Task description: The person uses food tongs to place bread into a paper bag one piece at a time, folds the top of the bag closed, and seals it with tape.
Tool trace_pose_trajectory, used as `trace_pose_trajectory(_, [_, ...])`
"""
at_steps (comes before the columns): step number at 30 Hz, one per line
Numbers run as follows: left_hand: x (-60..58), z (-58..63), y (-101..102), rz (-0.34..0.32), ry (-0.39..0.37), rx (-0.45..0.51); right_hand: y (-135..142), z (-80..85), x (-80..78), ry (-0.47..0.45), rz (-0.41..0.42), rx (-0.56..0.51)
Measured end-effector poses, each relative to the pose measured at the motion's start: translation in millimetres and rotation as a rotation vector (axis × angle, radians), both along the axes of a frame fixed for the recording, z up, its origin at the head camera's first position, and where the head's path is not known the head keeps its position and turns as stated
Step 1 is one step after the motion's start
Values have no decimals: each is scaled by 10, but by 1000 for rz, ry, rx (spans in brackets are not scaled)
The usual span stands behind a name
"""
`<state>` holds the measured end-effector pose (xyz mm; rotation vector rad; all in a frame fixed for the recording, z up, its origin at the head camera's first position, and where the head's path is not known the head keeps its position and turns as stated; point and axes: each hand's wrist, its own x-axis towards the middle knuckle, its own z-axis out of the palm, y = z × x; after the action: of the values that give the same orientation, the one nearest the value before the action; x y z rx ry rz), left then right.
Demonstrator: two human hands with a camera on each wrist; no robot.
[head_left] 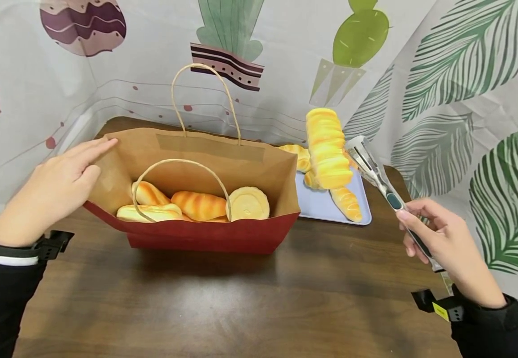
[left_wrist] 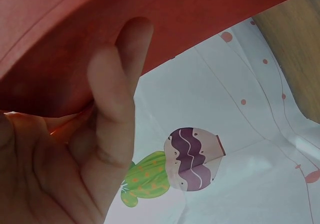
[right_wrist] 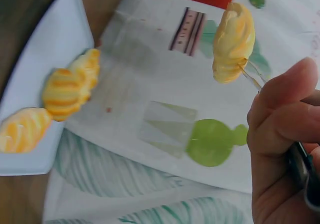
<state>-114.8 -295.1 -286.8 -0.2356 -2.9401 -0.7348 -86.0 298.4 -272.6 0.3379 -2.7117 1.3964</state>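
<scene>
A brown-lined red paper bag with twine handles stands at centre, holding several toy breads, among them a ridged roll and a round tart. At the bag's left rim, my left hand grips the paper, some fingers lying against the red outside in the left wrist view. My right hand holds metal tongs by their dark grips. At the tongs' tips hangs a long yellow ridged bread, raised over the blue tray to the bag's right.
On the tray lie several more breads, including a slashed roll near its front. The brown wooden table extends in front of the bag. Behind hangs a white cloth printed with cacti and leaves.
</scene>
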Motion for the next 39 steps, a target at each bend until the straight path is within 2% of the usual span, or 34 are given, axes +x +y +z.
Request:
trace_pose_trajectory(6, [-35,-35,-16,-7,14,-9,-94,143,107,93,4,53])
trace_pose_trajectory(14, [-32,-44,-25,-7,19,-10,-313,288,110,214,66,135])
trace_pose_trajectory(20, [-15,-21,-2,-4,16,-23,-530,371,30,306,207,237])
trace_pose_trajectory(26, [1,-1,16,-6,23,-22,-766,428,-116,400,352,277])
trace_pose_trajectory(34, [-1,-9,-4,-10,15,-24,-1121,463,-468,587,599,368])
trace_pose_trajectory(39, [0,-13,-8,-7,5,-27,-1389,476,-665,632,733,473])
